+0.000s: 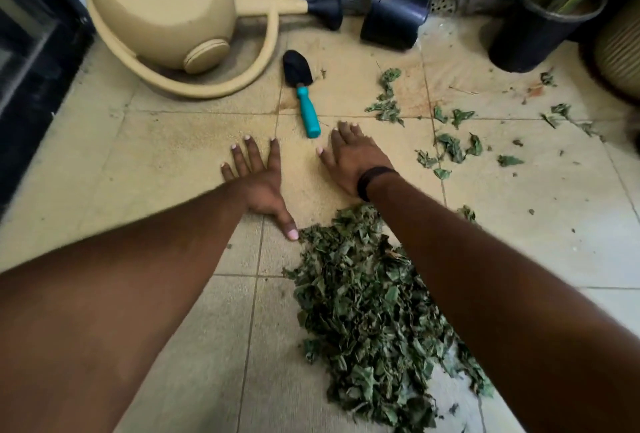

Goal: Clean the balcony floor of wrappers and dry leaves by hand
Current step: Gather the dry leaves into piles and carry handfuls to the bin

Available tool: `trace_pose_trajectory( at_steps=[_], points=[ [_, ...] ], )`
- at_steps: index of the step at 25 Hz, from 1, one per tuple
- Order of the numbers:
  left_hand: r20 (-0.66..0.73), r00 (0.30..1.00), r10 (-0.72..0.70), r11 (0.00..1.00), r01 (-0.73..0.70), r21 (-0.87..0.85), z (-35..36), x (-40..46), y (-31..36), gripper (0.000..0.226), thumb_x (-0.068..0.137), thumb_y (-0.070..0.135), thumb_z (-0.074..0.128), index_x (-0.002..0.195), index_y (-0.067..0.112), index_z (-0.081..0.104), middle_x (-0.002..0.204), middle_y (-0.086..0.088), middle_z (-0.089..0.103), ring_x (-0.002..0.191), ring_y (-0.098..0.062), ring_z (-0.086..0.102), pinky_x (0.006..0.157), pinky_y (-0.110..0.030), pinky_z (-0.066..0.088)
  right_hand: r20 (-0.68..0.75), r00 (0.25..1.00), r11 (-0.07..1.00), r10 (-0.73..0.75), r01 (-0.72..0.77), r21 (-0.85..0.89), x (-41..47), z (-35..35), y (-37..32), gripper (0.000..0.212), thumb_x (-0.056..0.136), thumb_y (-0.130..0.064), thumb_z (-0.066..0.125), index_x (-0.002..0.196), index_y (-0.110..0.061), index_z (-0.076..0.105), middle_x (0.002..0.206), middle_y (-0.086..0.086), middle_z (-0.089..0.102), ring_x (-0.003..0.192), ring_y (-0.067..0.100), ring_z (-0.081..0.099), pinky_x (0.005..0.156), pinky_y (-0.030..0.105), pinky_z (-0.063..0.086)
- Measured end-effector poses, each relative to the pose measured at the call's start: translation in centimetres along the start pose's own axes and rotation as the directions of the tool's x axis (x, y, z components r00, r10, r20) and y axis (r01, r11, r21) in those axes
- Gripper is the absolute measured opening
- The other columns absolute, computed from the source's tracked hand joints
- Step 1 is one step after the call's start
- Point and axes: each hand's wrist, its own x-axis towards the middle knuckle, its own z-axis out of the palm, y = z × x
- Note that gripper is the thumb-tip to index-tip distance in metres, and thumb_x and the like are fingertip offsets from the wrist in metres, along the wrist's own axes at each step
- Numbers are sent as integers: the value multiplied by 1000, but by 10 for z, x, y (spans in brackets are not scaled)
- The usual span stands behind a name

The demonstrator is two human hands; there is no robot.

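A big heap of dry green leaves (374, 314) lies on the beige tiled floor (166, 162) in front of me, partly under my right forearm. My left hand (258, 179) lies flat on the tiles with fingers spread, its thumb tip touching the heap's upper left edge. My right hand (349, 158) also lies flat, fingers straight, just beyond the heap, a dark band on its wrist. Neither hand holds anything. Loose leaves (453, 146) are scattered over the tiles to the right. No wrapper is visible.
A teal-handled black trowel (303, 96) lies just beyond my right fingertips. A tan watering can (162, 13) stands at the back left, a tipped black pot (394, 13) against the grey wall, a planted black pot (540, 23) at the back right. A dark door frame (31, 79) borders the left.
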Motion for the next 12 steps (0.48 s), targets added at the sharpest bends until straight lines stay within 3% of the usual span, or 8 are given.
trace_pose_trajectory(
  at_steps=[3, 6, 7, 9, 12],
  points=[
    [2, 1000, 5, 1000, -5, 8, 1, 4, 0, 187, 30, 57, 98, 139, 27, -50, 137, -19, -61, 130, -43, -52, 113, -69, -17, 20, 994, 994, -111, 111, -3, -61, 14, -7, 69, 105, -54, 18, 159, -10, 20, 169, 8, 9, 155, 25, 9, 126, 40, 12],
    [1, 1000, 1, 1000, -1, -15, 2, 5, -1, 187, 30, 56, 99, 137, 27, -52, 134, -18, -64, 127, -42, -55, 112, -69, -18, -52, 985, 985, -163, 166, 51, -72, 1, 0, 63, 104, -53, 24, 152, -14, 38, 162, 8, 32, 148, 27, 30, 122, 40, 25],
    [11, 1000, 9, 1000, -8, -17, 2, 6, -1, 187, 31, 55, 99, 136, 28, -52, 133, -17, -65, 125, -42, -56, 112, -69, -19, -131, 984, 987, -120, 132, 90, -54, -6, 7, 60, 105, -51, 27, 153, -15, 36, 161, 8, 33, 148, 27, 31, 121, 40, 26],
    [24, 999, 25, 999, -25, -30, 3, 8, -2, 186, 32, 54, 99, 135, 29, -53, 130, -16, -66, 123, -40, -59, 111, -69, -20, -228, 974, 995, 5, 17, 95, 1, -30, 23, 62, 105, -49, 32, 159, -19, 21, 167, 7, 16, 153, 28, 15, 125, 44, 18],
    [26, 999, 27, 998, -25, -57, 2, 6, -3, 186, 32, 54, 100, 134, 30, -54, 129, -15, -67, 121, -40, -60, 110, -69, -22, -215, 960, 984, 177, -173, 36, 80, -61, 64, 70, 103, -55, 33, 160, -18, 16, 169, 9, 3, 155, 32, 2, 124, 53, 15]
  ],
)
